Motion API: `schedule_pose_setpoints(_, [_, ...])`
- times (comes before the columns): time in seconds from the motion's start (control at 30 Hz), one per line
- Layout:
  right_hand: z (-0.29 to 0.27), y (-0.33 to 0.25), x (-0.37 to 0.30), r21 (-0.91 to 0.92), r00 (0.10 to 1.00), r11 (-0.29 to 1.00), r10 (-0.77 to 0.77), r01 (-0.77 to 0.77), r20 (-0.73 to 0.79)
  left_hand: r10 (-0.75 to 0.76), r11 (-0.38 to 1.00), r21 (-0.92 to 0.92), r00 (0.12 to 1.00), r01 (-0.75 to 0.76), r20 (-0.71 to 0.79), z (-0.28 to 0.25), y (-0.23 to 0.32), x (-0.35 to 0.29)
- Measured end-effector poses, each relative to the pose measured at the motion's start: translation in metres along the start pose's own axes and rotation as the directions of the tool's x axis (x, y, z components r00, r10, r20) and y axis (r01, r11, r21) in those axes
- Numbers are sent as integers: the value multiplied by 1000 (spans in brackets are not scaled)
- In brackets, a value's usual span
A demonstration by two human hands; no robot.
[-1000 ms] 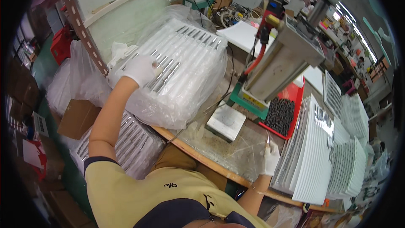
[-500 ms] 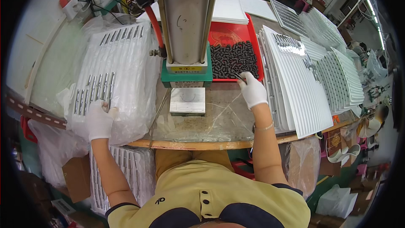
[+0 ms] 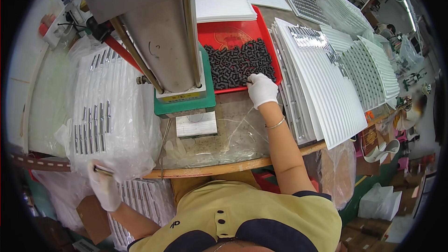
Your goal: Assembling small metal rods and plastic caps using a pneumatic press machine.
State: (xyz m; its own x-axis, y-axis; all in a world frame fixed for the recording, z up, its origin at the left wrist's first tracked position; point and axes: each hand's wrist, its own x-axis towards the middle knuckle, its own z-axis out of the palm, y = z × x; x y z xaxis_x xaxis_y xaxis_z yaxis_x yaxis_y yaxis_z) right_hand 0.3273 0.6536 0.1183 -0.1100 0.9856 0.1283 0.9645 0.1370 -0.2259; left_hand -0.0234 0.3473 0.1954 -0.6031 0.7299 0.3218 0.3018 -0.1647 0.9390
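The left white-gloved hand point(image 3: 105, 189) pinches a shiny metal tube point(image 3: 103, 171). The right white-gloved hand point(image 3: 262, 91) is at small black cylinders point(image 3: 239, 63); whether its fingers pinch, I cannot tell from here.

a slim, shiny metal rod point(image 3: 103, 171), blurred, lies slanted in the left hand point(image 3: 104, 185) near the front edge of the tabletop point(image 3: 240, 133), toward its left end. short black hollow cylinders point(image 3: 235, 63) lie heaped every which way along the front edge of a red tray point(image 3: 224, 31).
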Motion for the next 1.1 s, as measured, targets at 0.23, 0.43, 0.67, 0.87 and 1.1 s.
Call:
schedule_pose_setpoints(0.23, [-1,-3,6,-52,999,998,48,-47,14,-260,869,-110,635,482,727,135,-5,-23])
schedule_pose_setpoints(0.43, [-4,-6,-10,-46,996,998,-43,39,-82,-259,737,-252,607,627,752,175,-28,-26])
schedule_pose_setpoints(0.67, [5,2,2,-21,997,999,-35,34,-76,-363,852,-89,705,516,609,192,-45,-22])
schedule_pose_setpoints(0.87, [-62,-15,-70,595,972,776,-230,208,-40,-114,992,103,850,71,513,212,-43,-5])
schedule_pose_setpoints(1.1, [-100,-25,-113,275,871,827,-460,491,-171,71,997,-21,825,-72,561,231,-41,-18])
